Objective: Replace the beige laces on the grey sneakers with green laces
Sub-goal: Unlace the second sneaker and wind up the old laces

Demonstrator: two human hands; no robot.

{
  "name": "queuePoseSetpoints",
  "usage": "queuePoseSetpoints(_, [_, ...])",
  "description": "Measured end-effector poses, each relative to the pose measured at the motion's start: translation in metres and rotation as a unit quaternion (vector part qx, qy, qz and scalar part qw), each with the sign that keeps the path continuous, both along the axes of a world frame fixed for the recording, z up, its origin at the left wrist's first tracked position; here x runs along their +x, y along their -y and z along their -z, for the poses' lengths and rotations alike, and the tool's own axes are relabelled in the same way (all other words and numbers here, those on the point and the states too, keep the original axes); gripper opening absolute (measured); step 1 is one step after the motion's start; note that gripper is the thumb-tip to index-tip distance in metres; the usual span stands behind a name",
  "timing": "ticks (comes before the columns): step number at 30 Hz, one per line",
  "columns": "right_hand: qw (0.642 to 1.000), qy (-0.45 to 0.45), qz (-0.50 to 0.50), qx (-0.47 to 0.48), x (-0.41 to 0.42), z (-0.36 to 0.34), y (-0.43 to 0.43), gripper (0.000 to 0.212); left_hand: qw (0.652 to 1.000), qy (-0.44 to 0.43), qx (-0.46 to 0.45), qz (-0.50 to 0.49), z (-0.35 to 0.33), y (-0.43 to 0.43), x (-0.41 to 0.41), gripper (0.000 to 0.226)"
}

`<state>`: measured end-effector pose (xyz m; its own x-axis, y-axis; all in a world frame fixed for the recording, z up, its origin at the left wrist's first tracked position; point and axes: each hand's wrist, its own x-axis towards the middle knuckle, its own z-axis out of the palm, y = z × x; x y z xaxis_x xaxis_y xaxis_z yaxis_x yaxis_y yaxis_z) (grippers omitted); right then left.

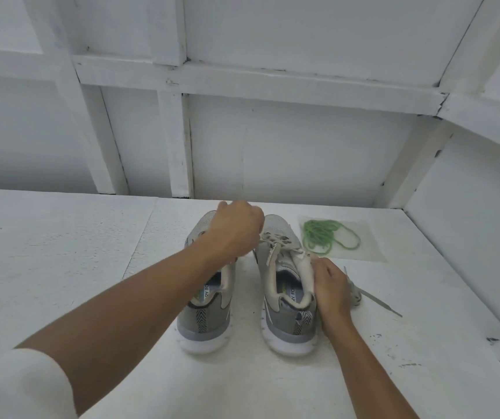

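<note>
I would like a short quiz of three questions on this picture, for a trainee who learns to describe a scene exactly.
1. True or false: the green laces are already threaded in the right sneaker.
2. Which hand holds the right sneaker at its collar? A) left hand B) right hand C) neither
3. Fill in: the loose beige lace lies on the table to the ___ of the right sneaker.

Key: 1 false, they lie on the table beyond it; 2 B, the left hand pinches the threaded beige lace; 3 right.
</note>
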<state>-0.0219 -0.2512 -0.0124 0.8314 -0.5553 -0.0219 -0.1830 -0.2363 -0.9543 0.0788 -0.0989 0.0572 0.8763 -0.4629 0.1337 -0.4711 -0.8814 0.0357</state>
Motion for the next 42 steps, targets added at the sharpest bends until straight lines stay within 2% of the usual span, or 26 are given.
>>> queuePoseSetpoints(2, [1.0, -0.001, 0.002, -0.002, 0.0, 0.0, 0.0, 0.04, 0.998, -0.006, 0.066, 0.003, 0.009, 0.003, -0.007, 0.03])
queuePoseSetpoints(4, [1.0, -0.001, 0.002, -0.004, 0.0, 0.001, 0.0, 0.039, 0.994, -0.02, 0.11, 0.01, 0.01, 0.005, -0.014, 0.025])
queuePoseSetpoints(7, [1.0, 0.001, 0.002, -0.004, 0.0, 0.001, 0.0, 0.037, 0.989, -0.044, 0.137, 0.029, 0.003, 0.008, -0.028, 0.006])
queuePoseSetpoints(10, [1.0, 0.0, 0.004, -0.007, 0.001, 0.002, 0.001, 0.035, 0.987, -0.078, 0.139, 0.019, -0.003, 0.008, -0.035, 0.01])
queuePoseSetpoints(11, [1.0, -0.001, 0.003, -0.01, 0.001, 0.002, 0.001, 0.037, 0.99, -0.084, 0.116, 0.011, -0.006, 0.008, -0.036, 0.009])
queuePoseSetpoints(13, [1.0, -0.003, 0.003, -0.01, 0.002, 0.003, 0.001, 0.042, 0.995, -0.093, 0.0, -0.023, -0.007, 0.009, -0.036, 0.004])
queuePoseSetpoints(16, [1.0, -0.001, -0.005, -0.007, 0.003, 0.004, 0.003, 0.043, 0.976, -0.116, -0.165, -0.085, -0.005, 0.018, -0.043, 0.024])
queuePoseSetpoints(20, [0.999, -0.004, -0.036, -0.013, 0.003, 0.002, 0.008, 0.041, 0.958, -0.138, -0.231, -0.098, 0.011, 0.038, -0.071, 0.03])
queuePoseSetpoints(22, [0.998, -0.012, -0.051, -0.03, 0.002, -0.001, 0.011, 0.042, 0.947, -0.119, -0.268, -0.135, 0.023, 0.043, -0.073, 0.033])
queuePoseSetpoints(24, [0.996, -0.021, -0.065, -0.06, 0.002, -0.004, 0.014, 0.04, 0.936, -0.105, -0.291, -0.166, 0.033, 0.046, -0.068, 0.036])
queuePoseSetpoints(27, [0.987, -0.028, -0.075, -0.141, 0.007, -0.014, 0.019, 0.025, 0.926, -0.105, -0.316, -0.177, 0.045, 0.047, -0.063, 0.036])
queuePoseSetpoints(31, [0.957, -0.002, -0.142, -0.254, 0.021, -0.031, 0.024, 0.021, 0.894, -0.099, -0.396, -0.184, 0.054, 0.044, -0.061, 0.034])
queuePoseSetpoints(36, [0.883, 0.029, -0.256, -0.393, 0.042, -0.047, 0.023, 0.017, 0.824, -0.135, -0.51, -0.205, 0.061, 0.04, -0.063, 0.027])
queuePoseSetpoints(42, [0.794, 0.004, -0.334, -0.507, 0.056, -0.048, 0.008, 0.022, 0.786, -0.137, -0.553, -0.239, 0.066, 0.043, -0.063, 0.033])
